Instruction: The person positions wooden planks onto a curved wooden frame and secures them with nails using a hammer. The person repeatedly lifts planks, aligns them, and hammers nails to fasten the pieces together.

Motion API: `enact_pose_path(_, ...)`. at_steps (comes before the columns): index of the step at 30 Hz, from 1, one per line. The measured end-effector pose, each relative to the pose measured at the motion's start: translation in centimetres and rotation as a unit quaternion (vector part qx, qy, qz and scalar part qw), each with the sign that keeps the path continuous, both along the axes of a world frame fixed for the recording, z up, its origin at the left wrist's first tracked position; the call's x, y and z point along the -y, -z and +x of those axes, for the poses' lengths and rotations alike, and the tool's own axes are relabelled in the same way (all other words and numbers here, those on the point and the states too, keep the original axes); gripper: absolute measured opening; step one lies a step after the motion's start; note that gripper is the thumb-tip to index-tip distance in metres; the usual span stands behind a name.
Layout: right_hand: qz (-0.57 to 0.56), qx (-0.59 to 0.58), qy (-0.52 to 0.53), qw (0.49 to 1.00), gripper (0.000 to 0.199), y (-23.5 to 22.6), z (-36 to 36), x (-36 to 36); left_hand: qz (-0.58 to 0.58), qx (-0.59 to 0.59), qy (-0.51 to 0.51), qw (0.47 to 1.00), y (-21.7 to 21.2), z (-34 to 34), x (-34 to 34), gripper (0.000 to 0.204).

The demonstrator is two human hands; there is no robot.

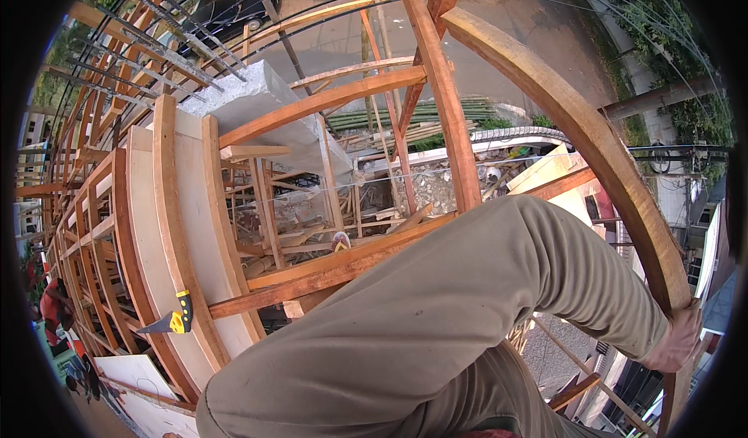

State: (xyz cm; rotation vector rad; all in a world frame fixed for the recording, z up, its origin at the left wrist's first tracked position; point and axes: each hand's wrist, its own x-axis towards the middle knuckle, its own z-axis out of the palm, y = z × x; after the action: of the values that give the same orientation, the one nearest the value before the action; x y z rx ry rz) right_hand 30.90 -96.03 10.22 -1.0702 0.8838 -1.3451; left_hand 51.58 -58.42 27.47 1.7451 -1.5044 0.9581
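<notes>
A khaki-sleeved arm rises from the lower left, bends at the elbow near the middle and reaches to the right. From the side it comes in, it is my left arm. At its end my left hand (675, 343) is closed around a long wooden beam (594, 135) on the right, whose cut far end stands out over the street side. Some of the fingers are hidden behind the wood. My right hand does not show. Far to the left, a handsaw (180, 316) with a yellow and black handle rests on the timber-edged formwork (173, 220).
Timber crosspieces (343, 270) span an open drop with loose wood below. A concrete column (273, 118) with protruding steel bars (183, 44) stands at the far left. Wires (654, 17) cross the upper right. A person in red (54, 309) is at the left edge, near a pale board (128, 372).
</notes>
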Motion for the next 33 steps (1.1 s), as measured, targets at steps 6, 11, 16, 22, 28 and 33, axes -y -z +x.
enact_pose_path(6,-0.024,-0.012,0.0,1.0,0.05,-3.3,-0.4,0.5,0.008,-0.129,0.007,0.992,3.0,0.9,0.0,0.046)
enact_pose_path(11,-0.096,0.016,-0.022,0.995,0.051,-12.6,3.8,5.8,0.006,-0.236,0.031,0.971,8.6,6.4,-2.2,0.069)
enact_pose_path(16,-0.165,0.09,-0.109,0.976,0.053,-25.0,16.5,9.8,0.03,-0.373,-0.013,0.927,13.7,11.9,-8.2,0.068)
enact_pose_path(22,-0.14,0.161,-0.277,0.937,0.055,-28.8,38.2,6.3,0.022,-0.369,-0.212,0.905,15.9,16.5,-20.0,0.05)
enact_pose_path(28,-0.071,0.194,-0.448,0.87,0.046,-17.0,52.6,1.5,-0.22,-0.31,-0.375,0.845,23.5,13.1,-40.6,0.028)
enact_pose_path(33,-0.004,0.204,-0.414,0.887,0.039,-5.8,58.6,-15.0,0.188,-0.601,-0.417,0.656,34.5,9.4,-46.9,0.109)
